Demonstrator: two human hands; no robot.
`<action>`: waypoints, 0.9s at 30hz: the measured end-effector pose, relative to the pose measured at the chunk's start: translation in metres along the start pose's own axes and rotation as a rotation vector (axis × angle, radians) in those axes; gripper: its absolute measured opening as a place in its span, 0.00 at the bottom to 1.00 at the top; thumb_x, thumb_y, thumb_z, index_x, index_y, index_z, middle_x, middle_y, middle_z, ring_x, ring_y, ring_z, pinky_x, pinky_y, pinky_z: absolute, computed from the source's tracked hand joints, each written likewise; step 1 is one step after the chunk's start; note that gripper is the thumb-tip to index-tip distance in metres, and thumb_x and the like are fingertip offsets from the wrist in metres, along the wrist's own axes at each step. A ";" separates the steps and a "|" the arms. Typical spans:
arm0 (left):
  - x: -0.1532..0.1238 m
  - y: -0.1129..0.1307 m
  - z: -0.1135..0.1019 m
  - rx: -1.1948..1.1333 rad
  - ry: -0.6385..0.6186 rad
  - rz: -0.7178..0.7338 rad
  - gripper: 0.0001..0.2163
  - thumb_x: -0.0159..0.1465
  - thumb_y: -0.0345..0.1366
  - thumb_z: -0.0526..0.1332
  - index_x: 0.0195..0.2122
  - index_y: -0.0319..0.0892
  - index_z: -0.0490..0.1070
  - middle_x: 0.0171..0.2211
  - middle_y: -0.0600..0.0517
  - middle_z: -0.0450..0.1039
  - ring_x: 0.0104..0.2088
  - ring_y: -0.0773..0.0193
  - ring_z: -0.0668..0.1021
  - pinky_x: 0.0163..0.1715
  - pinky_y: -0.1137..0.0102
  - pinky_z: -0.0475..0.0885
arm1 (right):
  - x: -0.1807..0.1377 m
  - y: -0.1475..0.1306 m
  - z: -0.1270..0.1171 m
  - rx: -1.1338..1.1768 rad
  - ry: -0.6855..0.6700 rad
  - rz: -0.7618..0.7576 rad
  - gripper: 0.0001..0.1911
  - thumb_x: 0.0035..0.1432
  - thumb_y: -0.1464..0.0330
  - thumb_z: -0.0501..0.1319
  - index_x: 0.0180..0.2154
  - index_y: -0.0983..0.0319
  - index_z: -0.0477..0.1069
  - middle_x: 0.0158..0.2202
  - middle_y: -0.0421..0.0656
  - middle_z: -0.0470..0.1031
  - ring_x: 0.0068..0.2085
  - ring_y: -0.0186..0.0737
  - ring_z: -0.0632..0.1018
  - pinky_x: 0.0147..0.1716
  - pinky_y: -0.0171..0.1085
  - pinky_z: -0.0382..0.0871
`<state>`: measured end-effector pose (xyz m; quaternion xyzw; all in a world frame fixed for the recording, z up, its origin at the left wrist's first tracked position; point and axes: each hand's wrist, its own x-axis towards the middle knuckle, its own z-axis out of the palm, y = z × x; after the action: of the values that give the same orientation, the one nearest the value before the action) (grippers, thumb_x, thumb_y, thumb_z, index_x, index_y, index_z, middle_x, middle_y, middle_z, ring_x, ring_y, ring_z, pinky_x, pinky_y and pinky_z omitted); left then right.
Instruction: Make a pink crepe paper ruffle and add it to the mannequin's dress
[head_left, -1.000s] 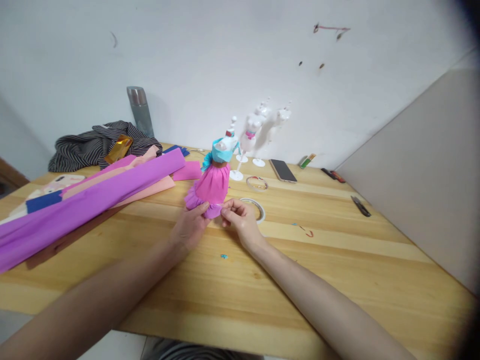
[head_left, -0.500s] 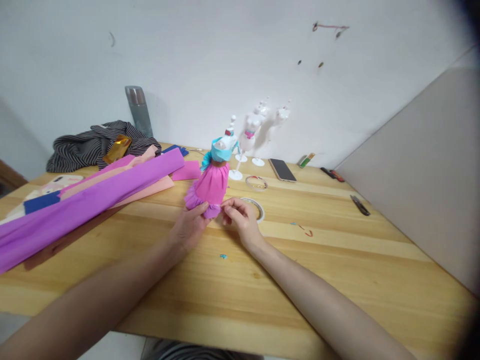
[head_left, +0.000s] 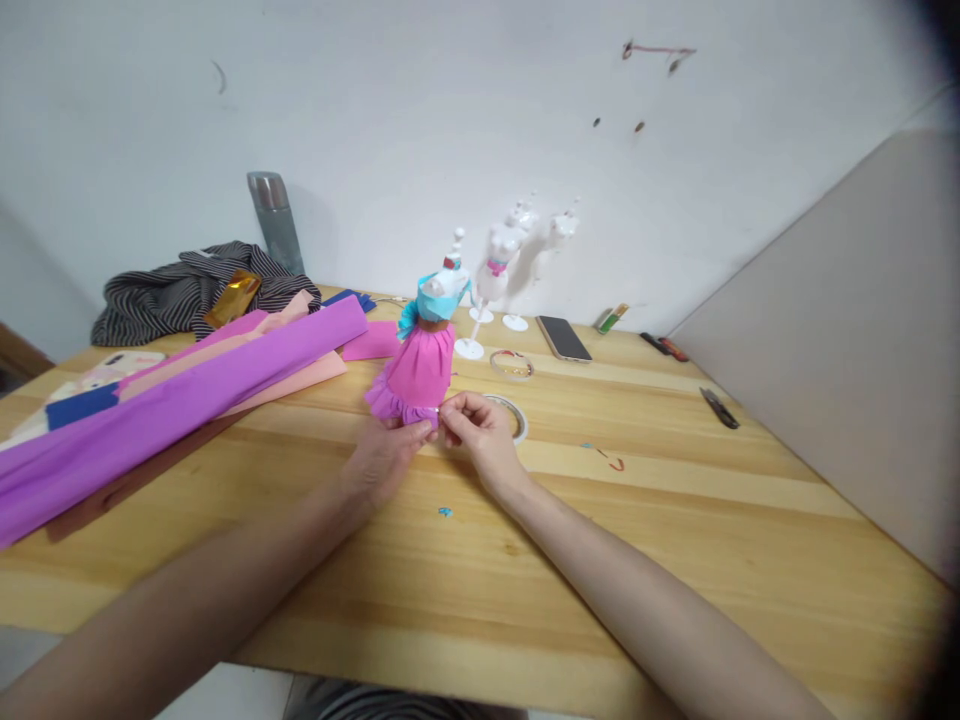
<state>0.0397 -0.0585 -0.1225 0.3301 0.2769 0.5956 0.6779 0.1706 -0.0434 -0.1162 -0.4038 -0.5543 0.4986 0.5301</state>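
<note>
A small white dress form [head_left: 448, 283] wears a light-blue paper top and a pink paper skirt [head_left: 421, 362], with a purple ruffle [head_left: 397, 402] along the hem. My left hand [head_left: 386, 455] grips the ruffle from below, its thumb lying over the purple paper. At the hem's right end, my right hand [head_left: 480, 428] pinches the ruffle's edge between thumb and fingertips. Just behind that hand, a roll of white tape [head_left: 517, 418] lies flat, partly covered.
Purple, pink and peach paper [head_left: 225, 360] lies at the left, before a striped cloth [head_left: 172, 295] and a bottle [head_left: 275, 220]. Several bare dress forms [head_left: 499, 255] stand behind. To the right are a phone [head_left: 564, 339], a clear tape roll [head_left: 512, 364] and a cutter [head_left: 719, 408].
The dressed form has shifted slightly left and turned a little. My left thumb has slid right along the ruffle toward my right fingertips, which stay at the hem's end.
</note>
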 end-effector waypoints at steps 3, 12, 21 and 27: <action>0.001 0.001 0.000 0.007 0.007 0.017 0.09 0.46 0.28 0.70 0.28 0.39 0.72 0.24 0.55 0.72 0.27 0.68 0.72 0.31 0.70 0.67 | 0.000 -0.001 0.000 -0.002 -0.017 0.001 0.12 0.49 0.61 0.65 0.22 0.61 0.68 0.16 0.35 0.67 0.18 0.30 0.65 0.20 0.32 0.59; 0.001 0.004 0.000 0.001 0.010 -0.020 0.09 0.47 0.26 0.68 0.29 0.40 0.72 0.25 0.55 0.71 0.28 0.68 0.71 0.31 0.72 0.67 | 0.004 0.001 0.000 -0.074 0.008 -0.066 0.11 0.52 0.62 0.62 0.24 0.61 0.67 0.18 0.34 0.64 0.20 0.30 0.64 0.21 0.32 0.57; 0.001 0.003 -0.003 -0.004 0.003 -0.058 0.07 0.46 0.26 0.68 0.26 0.40 0.73 0.23 0.55 0.72 0.26 0.68 0.71 0.30 0.70 0.66 | 0.007 0.006 0.000 -0.120 0.022 -0.049 0.13 0.53 0.62 0.62 0.22 0.61 0.67 0.16 0.35 0.65 0.19 0.31 0.63 0.21 0.32 0.56; 0.002 0.002 -0.005 -0.007 0.008 -0.051 0.08 0.46 0.26 0.68 0.28 0.40 0.74 0.26 0.54 0.74 0.29 0.67 0.73 0.30 0.71 0.66 | 0.007 0.005 -0.002 -0.124 0.008 -0.034 0.13 0.52 0.59 0.63 0.23 0.62 0.71 0.19 0.37 0.70 0.20 0.32 0.66 0.21 0.33 0.58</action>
<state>0.0348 -0.0561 -0.1243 0.3180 0.2860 0.5804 0.6930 0.1713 -0.0350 -0.1195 -0.4284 -0.5887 0.4528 0.5147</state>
